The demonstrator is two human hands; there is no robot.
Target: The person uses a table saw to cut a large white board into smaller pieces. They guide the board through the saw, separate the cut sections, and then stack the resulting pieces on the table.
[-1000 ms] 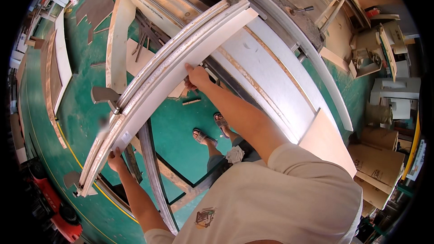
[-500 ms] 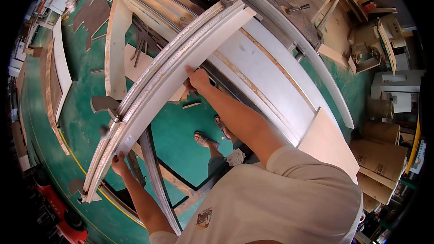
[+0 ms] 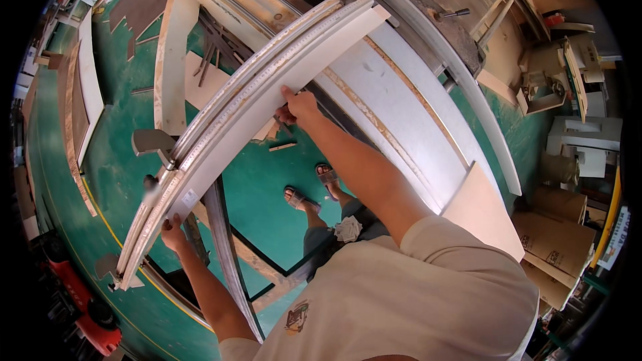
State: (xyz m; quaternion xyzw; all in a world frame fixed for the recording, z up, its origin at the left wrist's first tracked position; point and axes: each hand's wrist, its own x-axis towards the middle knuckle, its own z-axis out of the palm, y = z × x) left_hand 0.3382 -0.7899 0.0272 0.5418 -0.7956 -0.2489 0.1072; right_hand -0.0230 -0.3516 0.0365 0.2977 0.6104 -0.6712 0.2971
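Observation:
A long, narrow, pale board [image 3: 244, 126] with a small white label lies along the metal fence [image 3: 221, 97] of a sliding table saw. My left hand [image 3: 174, 232] grips the board's edge near its lower left end, thumb on top and fingers underneath. Farther up, my right hand [image 3: 299, 105] pinches the same edge, its thumb on the upper face and its other fingers curled below. The board's far end rests over the grey metal saw table [image 3: 394, 87]. A grey flip stop [image 3: 154, 146] is raised on the fence beside the board.
A wider pale panel [image 3: 483, 207] lies by my right side. Cardboard boxes [image 3: 555, 237] and an offcut bin stand at the right. Brown strips [image 3: 219, 43] and panels lie on the green floor at the left. A red machine [image 3: 87, 314] is at the lower left.
The view has shifted slightly. Both hands keep their grip on the board, which stays along the fence.

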